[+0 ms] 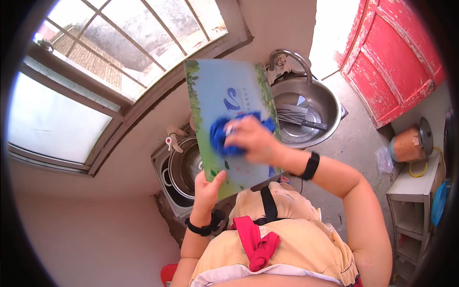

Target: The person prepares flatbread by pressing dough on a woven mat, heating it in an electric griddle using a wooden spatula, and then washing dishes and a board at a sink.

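A flat rectangular board (229, 79) with a printed leaf border and some writing is held up before me, tilted, over the space between two basins. My left hand (209, 184) grips its lower left edge, the thumb lying on the printed face. Pressed against the middle of that face is a bunched blue cloth (222, 138). My right hand (252, 140) holds this cloth from above; both are blurred. The board hides parts of the basins behind it.
At right of the board, a metal basin (335, 107) under a curved faucet (296, 55) holds a black-handled knife (313, 125). Left stands a sink (156, 161) with a metal pot (172, 158) and a tap (174, 140). A shelf unit (412, 183) and red door (398, 61) are farther right.
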`<action>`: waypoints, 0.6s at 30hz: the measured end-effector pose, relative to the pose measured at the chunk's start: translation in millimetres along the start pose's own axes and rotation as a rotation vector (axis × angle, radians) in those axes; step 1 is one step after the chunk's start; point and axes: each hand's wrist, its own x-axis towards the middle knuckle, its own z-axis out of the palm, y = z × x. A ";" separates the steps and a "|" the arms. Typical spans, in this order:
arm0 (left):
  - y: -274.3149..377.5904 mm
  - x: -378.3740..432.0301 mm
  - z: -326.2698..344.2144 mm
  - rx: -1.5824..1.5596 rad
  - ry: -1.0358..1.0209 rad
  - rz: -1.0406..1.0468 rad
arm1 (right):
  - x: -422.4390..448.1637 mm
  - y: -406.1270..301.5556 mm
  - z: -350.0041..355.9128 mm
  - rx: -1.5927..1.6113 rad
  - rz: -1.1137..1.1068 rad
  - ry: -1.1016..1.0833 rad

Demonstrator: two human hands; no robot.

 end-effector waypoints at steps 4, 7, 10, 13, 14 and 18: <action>-11.8 -18.0 -12.6 -0.092 0.095 -0.032 | -13.3 4.6 -0.1 0.038 0.096 -0.092; -10.6 -42.8 -40.3 -0.173 0.194 -0.129 | -8.4 64.6 -22.6 -0.109 0.450 0.068; -9.8 -96.4 -69.1 -0.294 0.377 -0.151 | -10.1 57.0 -16.1 0.107 0.520 0.054; -2.6 -135.6 -95.0 -0.304 0.565 -0.063 | -8.1 50.0 2.9 0.078 0.671 -0.014; -1.0 -146.3 -98.1 -0.285 0.641 0.016 | -18.5 55.7 18.8 0.028 0.731 -0.144; -4.7 -206.3 -127.5 -0.175 0.876 0.088 | -33.8 38.2 106.2 0.091 0.507 -0.581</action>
